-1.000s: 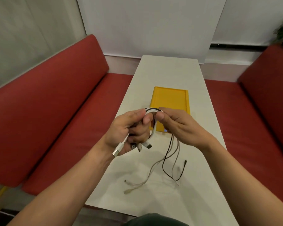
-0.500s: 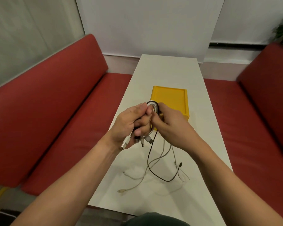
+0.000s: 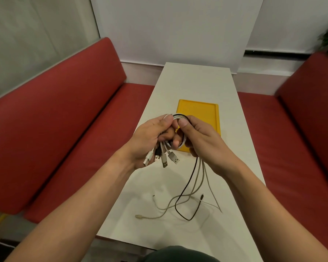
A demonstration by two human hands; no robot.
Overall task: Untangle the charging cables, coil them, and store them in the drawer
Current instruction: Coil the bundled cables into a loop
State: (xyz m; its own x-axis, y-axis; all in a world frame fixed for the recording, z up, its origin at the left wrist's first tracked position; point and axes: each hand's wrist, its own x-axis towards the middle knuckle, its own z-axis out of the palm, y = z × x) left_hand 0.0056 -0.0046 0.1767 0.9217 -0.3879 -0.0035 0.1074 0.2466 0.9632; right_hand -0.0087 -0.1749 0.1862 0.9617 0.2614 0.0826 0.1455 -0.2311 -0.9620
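Long white table, flat yellow plastic drawer at its middle. Left hand grips the looped white and black charging cables; right hand pinches the loop. Tails trailing by the near edge could snag and re-knot.

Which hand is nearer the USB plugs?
Left. The USB plugs stick out just below the left hand; the right hand pinches the coil off to their right.
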